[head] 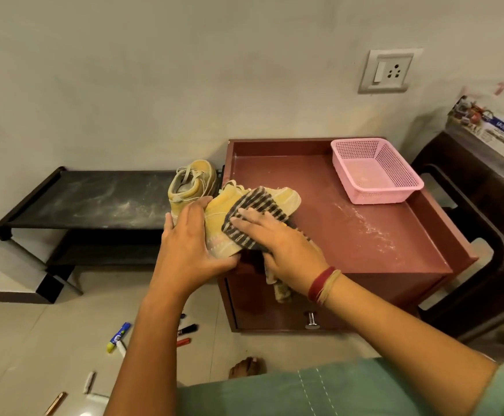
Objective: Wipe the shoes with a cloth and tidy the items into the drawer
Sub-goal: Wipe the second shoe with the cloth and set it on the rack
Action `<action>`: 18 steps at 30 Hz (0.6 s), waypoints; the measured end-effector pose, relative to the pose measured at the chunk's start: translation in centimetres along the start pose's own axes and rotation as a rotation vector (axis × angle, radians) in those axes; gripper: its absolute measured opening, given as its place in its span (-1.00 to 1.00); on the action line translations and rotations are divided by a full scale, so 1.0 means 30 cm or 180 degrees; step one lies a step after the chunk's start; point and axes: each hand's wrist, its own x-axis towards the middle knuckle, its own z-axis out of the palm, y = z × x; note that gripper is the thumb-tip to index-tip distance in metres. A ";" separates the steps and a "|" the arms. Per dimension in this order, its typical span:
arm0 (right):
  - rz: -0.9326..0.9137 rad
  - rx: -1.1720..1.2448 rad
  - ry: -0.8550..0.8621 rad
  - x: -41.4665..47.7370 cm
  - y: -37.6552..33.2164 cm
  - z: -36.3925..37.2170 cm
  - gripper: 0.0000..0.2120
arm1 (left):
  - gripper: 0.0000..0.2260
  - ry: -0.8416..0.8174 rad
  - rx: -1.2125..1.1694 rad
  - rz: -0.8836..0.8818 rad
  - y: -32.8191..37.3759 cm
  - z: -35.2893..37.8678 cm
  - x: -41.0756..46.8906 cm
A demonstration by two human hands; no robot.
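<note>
- Yellow shoe [229,211] on its side at the 9 o'clock edge of the table [364,235], toe toward 2 o'clock, heel end hanging past the edge.
- Left hand [190,244] at 8 o'clock of that shoe, fingers [198,205] curled over the heel end, thumb under the sole, clamped on it.
- Right hand [286,244] at 4 o'clock of the shoe, fingers [253,217] straight and slightly apart, pressed flat on the cloth [259,202]; thumb hidden.
- Striped dark-and-pale cloth draped across the middle of the shoe, loose end hanging below the right palm, in front of the table.
- Second shoe [190,181], same yellow, upright on the end of the black rack [94,199], at 10 o'clock of the held one; touching it or not, cannot tell.
- Pink basket [376,172] at the table's 1 o'clock corner, well apart from the shoe; pale dusty streaks on the red-brown top between them.
- Drawer [274,307] in the table front at 6 o'clock, closed, metal knob [312,321] at its middle.
- Floor [35,325] at 7 o'clock: blue-and-yellow glue stick [118,337], black and red markers [187,329] near the table's base.
</note>
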 end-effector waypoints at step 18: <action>0.0651 0.0124 0.0491 0.032 0.059 -0.022 -0.34 | -0.14 0.0029 -0.0102 0.0112 0.020 0.016 0.008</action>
